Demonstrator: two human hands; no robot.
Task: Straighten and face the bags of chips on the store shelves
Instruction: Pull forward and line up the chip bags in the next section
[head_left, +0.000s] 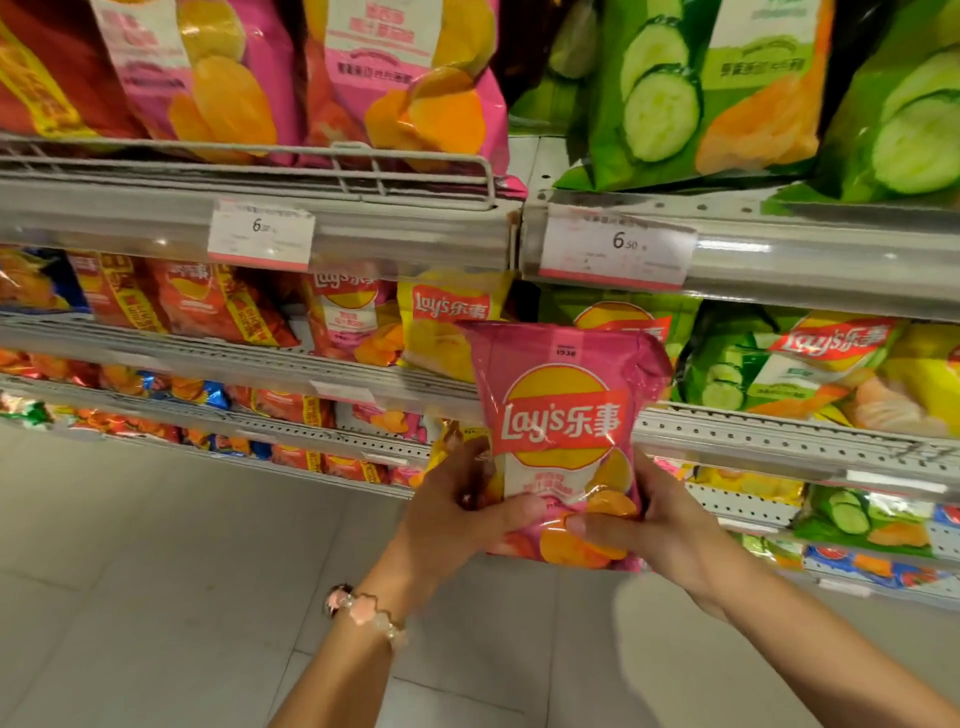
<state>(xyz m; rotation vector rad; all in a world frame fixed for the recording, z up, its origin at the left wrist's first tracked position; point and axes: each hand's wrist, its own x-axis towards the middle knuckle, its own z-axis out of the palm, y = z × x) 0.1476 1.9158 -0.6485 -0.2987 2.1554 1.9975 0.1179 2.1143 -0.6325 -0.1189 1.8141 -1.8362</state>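
Store shelves (249, 228) filled 12 o'clock; left hand (457, 519) and right hand (660, 525) clasped 1 pink bag (561, 415) upright, logo outward, probably for facing.

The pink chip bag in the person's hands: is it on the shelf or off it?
Off. The pink bag is upright in front of the shelves, logo facing the camera, gripped at its bottom by the left hand and right hand.

Both bare forearms rise from the bottom edge toward the centre of the frame, converging. The left hand (457, 512), lower centre, has its thumb laid across in front and its fingers curled out of sight behind what it grips. The right hand (657, 525), just to its right, mirrors it, thumb pointing left. A beaded bracelet (366, 613) circles the left wrist.
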